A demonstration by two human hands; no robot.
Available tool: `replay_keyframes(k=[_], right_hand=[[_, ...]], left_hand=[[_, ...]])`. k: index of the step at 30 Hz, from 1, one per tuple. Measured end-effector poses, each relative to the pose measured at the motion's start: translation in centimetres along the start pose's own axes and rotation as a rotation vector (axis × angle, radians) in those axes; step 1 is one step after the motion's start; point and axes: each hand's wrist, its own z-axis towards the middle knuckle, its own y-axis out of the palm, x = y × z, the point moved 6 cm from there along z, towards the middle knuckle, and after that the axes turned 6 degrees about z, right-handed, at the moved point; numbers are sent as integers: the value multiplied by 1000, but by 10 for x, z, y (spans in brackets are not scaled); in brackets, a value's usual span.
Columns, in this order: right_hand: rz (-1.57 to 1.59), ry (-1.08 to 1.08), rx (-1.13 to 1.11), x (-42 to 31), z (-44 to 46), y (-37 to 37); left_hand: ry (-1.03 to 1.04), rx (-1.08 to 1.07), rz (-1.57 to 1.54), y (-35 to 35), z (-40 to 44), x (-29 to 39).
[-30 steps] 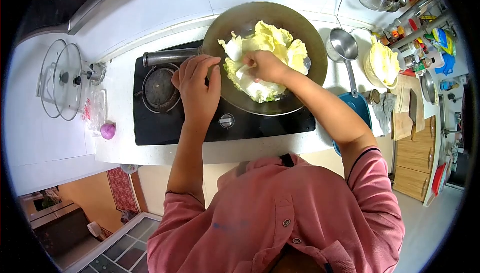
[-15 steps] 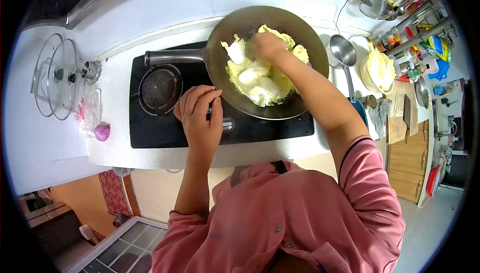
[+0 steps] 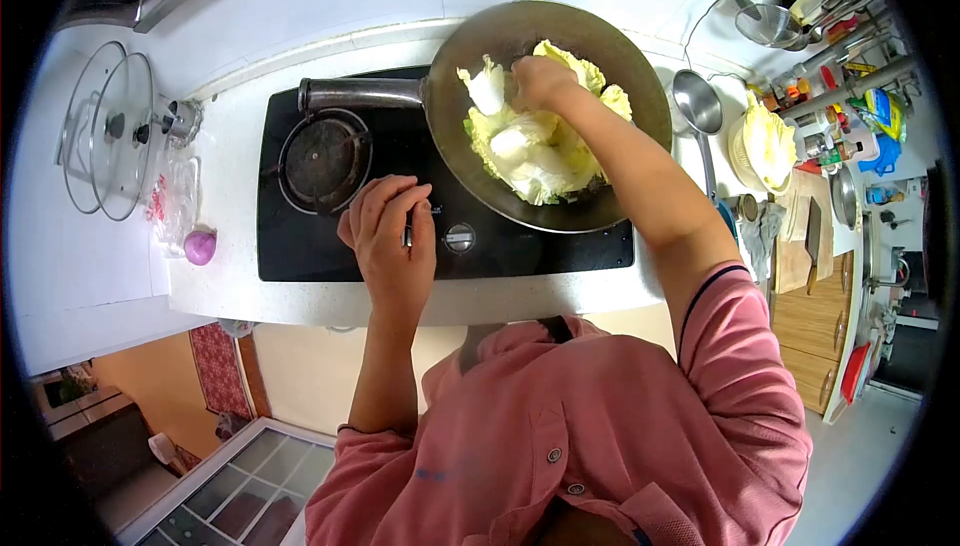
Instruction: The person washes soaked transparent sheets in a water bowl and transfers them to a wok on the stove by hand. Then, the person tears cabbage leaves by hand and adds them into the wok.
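A dark wok (image 3: 640, 136) with a metal handle (image 3: 362, 94) pointing left stands on the right side of the black gas stove (image 3: 540, 258). Pale green and white napa cabbage leaves (image 3: 530, 151) are piled inside it. Among the leaves at the far side, my right hand (image 3: 545, 83) is closed, its fingertips partly hidden by cabbage. My left hand (image 3: 388, 231) is over the stove's front edge, fingers slightly bent and thumb apart, holding nothing. Part of a control, mostly covered, shows between its thumb and fingers. A silver stove knob (image 3: 459, 237) is just right of it.
Left of the wok is a bare burner (image 3: 325, 161). Glass lids (image 3: 125, 131) and a purple onion (image 3: 200, 246) are further left. At right are a metal ladle (image 3: 697, 101), a basket of cabbage leaves (image 3: 765, 146), and a cutting board (image 3: 795, 236) with a cleaver (image 3: 813, 231).
The view has shifted slightly, so the stove and wok appear higher. My left hand has drawn back a little toward me and left. My right hand stays in the cabbage, where a leaf beside it stands more upright.
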Motion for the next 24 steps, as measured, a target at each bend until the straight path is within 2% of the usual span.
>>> replay_keyframes(k=[6,7,10,11,14,18,19,22,23,24], right_hand=[[218,-124,203,14,-3,-37],[333,-180,316,22,2,-41],[655,-104,174,29,1,-45],[753,-165,120,22,-4,-43],[875,-127,-106,-6,-28,-23],[544,-161,45,-5,-26,-17],[388,-217,207,0,-28,-35],[299,-132,354,36,-20,-61],[279,-156,357,43,-22,-63],[375,-79,231,45,-25,-58]], left_hand=[[20,26,1,3,-1,0],[24,26,-4,3,-2,0],[28,22,-25,6,-2,1],[27,16,-26,7,-1,1],[31,-1,-23,10,-1,4],[37,-12,3,9,1,4],[32,-13,11,8,0,3],[-37,-84,-5,10,-3,-1],[-34,-90,-13,12,-3,1],[-32,-96,-20,13,-4,3]])
